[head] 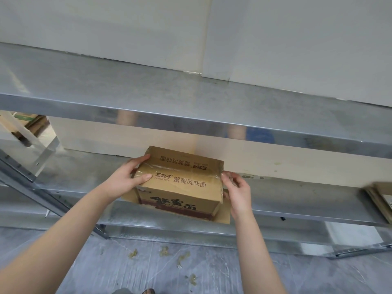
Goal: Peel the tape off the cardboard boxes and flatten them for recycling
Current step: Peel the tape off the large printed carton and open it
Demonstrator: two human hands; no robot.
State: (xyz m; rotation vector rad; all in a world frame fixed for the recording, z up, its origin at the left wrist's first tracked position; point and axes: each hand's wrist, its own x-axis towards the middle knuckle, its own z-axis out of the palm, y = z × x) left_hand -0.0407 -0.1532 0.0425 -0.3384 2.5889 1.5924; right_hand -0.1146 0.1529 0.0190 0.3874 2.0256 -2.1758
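Fingers (230, 176) of right hand (238, 194) pinch tape (176, 168) at the 3 o'clock edge of box (180, 187), left hand (125, 177) clamped at 9 o'clock, box overhanging shelf (297, 200) lip: a sharp pull may tear tape short or drag box off.

Counted one cardboard box (180, 183), two hands on it (left hand (125, 179), right hand (237, 192)), two metal shelves (191, 98), plus one flattened cardboard stack (379, 200) off right.

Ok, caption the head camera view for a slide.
Left hand grips a taped cardboard box on a metal shelf; right hand touches the end of its tape.
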